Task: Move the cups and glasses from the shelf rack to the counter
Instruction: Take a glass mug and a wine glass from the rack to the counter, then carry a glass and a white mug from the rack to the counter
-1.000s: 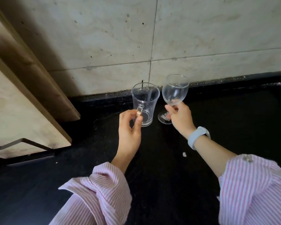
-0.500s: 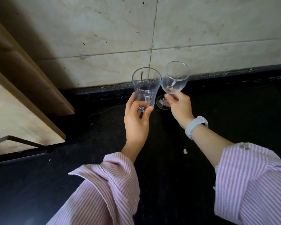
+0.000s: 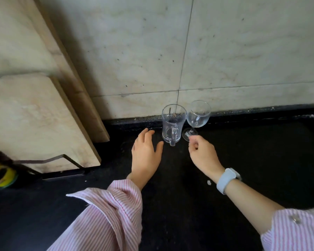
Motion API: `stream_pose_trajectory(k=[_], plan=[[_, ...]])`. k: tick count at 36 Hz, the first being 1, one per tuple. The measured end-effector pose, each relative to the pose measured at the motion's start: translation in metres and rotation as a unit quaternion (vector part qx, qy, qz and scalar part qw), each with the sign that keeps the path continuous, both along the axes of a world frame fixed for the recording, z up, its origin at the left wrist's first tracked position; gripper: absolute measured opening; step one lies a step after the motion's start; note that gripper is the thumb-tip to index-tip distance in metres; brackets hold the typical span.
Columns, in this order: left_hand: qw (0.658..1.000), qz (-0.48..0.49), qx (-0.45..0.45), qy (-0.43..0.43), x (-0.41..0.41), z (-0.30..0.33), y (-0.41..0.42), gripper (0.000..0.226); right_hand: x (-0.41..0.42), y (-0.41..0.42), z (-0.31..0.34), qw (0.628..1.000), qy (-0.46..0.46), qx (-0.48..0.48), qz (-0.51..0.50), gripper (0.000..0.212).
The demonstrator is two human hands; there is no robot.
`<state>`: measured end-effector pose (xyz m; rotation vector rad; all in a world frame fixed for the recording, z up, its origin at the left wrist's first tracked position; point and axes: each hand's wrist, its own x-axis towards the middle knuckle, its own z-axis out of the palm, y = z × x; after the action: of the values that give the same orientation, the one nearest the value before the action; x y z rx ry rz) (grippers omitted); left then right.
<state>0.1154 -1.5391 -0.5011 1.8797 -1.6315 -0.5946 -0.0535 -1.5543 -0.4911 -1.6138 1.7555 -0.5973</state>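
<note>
Glass mug [image 3: 173, 124] and wine glass [image 3: 197, 116] upright on black surface [image 3: 243, 151] at 12 o'clock.
Left hand [image 3: 146, 154] fingers loose, empty; right hand [image 3: 203, 154] curled, empty. Pull hands away clear of stem.

Pale stone slabs [image 3: 38, 124] are leaning against a marble-tiled wall [image 3: 243, 51], while a yellow object [image 3: 0, 175] is sitting at far left.

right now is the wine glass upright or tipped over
Upright: the wine glass stands on its foot on the counter, rim up, beside the glass mug.
</note>
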Motion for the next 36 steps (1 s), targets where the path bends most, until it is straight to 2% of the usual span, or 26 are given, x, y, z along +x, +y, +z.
stream_pose_trajectory(k=[3, 7, 12, 17, 22, 27, 30, 36], plan=[[0.997, -0.003, -0.017, -0.076, 0.025, 0.035, 0.004, 0.045, 0.016, 0.000, 0.041, 0.995, 0.039, -0.064, 0.061, 0.029], [0.987, 0.016, -0.049, -0.153, 0.067, 0.093, 0.021, 0.039, 0.060, -0.004, 0.103, 0.980, 0.044, -0.103, 0.166, 0.036], [0.965, 0.094, -0.083, -0.229, 0.136, 0.166, 0.080, 0.035, 0.138, 0.023, 0.173, 0.948, 0.034, -0.171, 0.267, 0.035], [0.923, 0.219, -0.094, -0.301, 0.216, 0.239, 0.191, 0.034, 0.227, 0.095, 0.234, 0.901, 0.005, -0.227, 0.369, 0.030], [0.875, 0.336, -0.099, -0.332, 0.270, 0.300, 0.347, 0.029, 0.303, 0.211, 0.285, 0.843, -0.045, -0.272, 0.462, 0.032], [0.815, 0.446, -0.091, -0.359, 0.280, 0.337, 0.530, 0.030, 0.355, 0.368, 0.320, 0.779, -0.100, -0.295, 0.545, 0.030], [0.778, 0.503, -0.070, -0.370, 0.268, 0.349, 0.648, 0.031, 0.371, 0.474, 0.334, 0.728, -0.134, -0.303, 0.600, 0.029], [0.684, 0.609, -0.002, -0.401, 0.221, 0.365, 0.876, 0.034, 0.386, 0.689, 0.349, 0.604, -0.214, -0.306, 0.704, 0.024]])
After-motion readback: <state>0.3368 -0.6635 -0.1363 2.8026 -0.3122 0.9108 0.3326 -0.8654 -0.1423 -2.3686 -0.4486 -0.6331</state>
